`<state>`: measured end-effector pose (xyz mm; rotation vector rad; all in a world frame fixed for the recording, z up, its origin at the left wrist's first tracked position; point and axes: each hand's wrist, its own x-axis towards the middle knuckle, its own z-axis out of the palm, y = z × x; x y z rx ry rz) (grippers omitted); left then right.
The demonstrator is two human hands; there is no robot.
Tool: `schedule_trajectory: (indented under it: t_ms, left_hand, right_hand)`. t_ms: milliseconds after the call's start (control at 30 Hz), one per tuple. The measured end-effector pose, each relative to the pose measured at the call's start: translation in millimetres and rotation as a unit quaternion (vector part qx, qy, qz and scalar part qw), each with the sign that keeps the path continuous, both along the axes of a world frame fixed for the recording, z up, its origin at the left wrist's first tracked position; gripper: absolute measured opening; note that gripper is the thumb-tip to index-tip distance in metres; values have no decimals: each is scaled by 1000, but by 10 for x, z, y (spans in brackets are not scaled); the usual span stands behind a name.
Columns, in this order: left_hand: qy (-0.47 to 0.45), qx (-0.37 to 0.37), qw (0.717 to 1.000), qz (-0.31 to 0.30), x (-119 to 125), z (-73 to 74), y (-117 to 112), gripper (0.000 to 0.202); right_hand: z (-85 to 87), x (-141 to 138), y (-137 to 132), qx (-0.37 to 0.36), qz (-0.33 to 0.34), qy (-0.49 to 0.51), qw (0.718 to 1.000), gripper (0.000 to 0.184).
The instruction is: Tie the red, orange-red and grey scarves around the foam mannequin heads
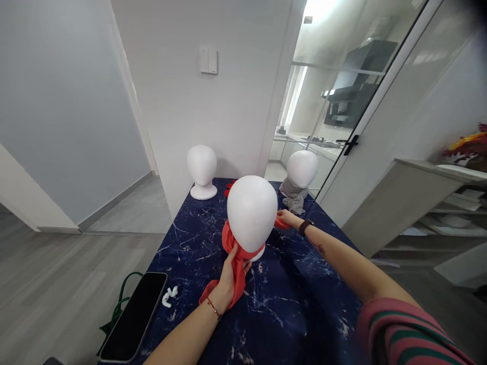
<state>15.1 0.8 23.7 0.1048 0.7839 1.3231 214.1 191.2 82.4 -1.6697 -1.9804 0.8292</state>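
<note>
In the middle of the head view a white foam mannequin head (252,210) stands on a dark blue marbled table. A red scarf (239,278) is wrapped about its neck, one end hanging down the front onto the table. My left hand (227,276) is closed around the scarf at the front of the neck. Out to the right of the head, my right hand (288,218) pinches another part of the scarf, which stretches from behind the head. The back of the neck is hidden by the mannequin head.
A bare white mannequin head (202,170) stands back left; another mannequin head (303,168) with a grey scarf (293,195) stands back right. Something red (229,188) lies behind the middle head. A phone (135,317) and white earbuds (169,296) lie on the table (274,309) at left.
</note>
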Motion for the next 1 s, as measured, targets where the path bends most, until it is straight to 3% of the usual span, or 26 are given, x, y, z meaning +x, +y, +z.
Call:
schedule_trajectory:
  t_ms: [100, 233, 400, 500, 633, 700, 800, 867, 933, 1000]
  left_hand:
    - [-9, 16, 1000, 3, -25, -2, -7, 47]
    - [-23, 13, 1000, 0, -54, -60, 23, 55]
    - [-8, 2, 1000, 3, -36, -67, 50, 44]
    - [1, -7, 1000, 12, -21, -37, 46, 45]
    - [5, -6, 1000, 9, -30, -51, 51, 44]
    - [2, -1, 1000, 2, -40, -70, 58, 45]
    - [-1, 3, 1000, -5, -44, -80, 66, 45]
    - [3, 0, 1000, -4, -35, -71, 65, 44]
    - [13, -5, 1000, 1, -18, -57, 57, 45]
    - [22, 1, 1000, 6, 1, -42, 44, 43]
  right_hand:
    - [-136, 331, -93, -21, 17, -5, 1000, 8]
    - [-188, 607, -109, 58, -35, 16, 998, 16]
    - [-201, 586, -83, 137, -114, 72, 981, 35]
    - [-179, 593, -209, 158, -143, 82, 974, 36]
    - [-76, 724, -562, 298, -141, -52, 943, 37]
    - [-29, 744, -786, 315, -104, -123, 935, 33]
    - [-62, 589, -1169, 235, 21, -116, 965, 21]
    - [-177, 352, -1433, 210, 109, -78, 968, 27]
    - [-342, 41, -1658, 218, 136, -33, 966, 33]
    - [-515, -291, -1809, 207, 108, 23, 972, 34]
